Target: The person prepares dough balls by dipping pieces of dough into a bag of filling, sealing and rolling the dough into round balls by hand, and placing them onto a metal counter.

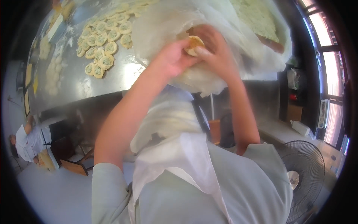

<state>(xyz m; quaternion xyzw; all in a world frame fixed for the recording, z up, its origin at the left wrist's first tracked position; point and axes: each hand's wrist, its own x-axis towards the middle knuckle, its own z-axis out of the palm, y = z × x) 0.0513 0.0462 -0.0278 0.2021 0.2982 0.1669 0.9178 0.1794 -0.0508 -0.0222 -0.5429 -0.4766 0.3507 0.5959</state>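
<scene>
A small round piece of dough point(192, 51) with brown paste on its face is held between my two hands. My left hand point(179, 56) grips its left edge with the thumb and fingers. From the right, my right hand point(214, 47) presses its thumb at the lower edge; its fingers are blurred. Both hands are over a crumpled clear plastic sheet or bag point(159, 25). What lies in the dark opening behind the fingers is hidden. Left of the plastic, several dough rounds topped with green-flecked filling point(101, 39) lie close together on the steel table point(117, 81).
Pale green-white filling point(256, 19) sits at the upper right, within the plastic. Floured dough lumps point(53, 75) lie on the table's left side, near a flat scraper-like blade point(56, 28). Another person point(30, 142) stands far left beside a wooden stool point(74, 166). A fan point(304, 168) stands right.
</scene>
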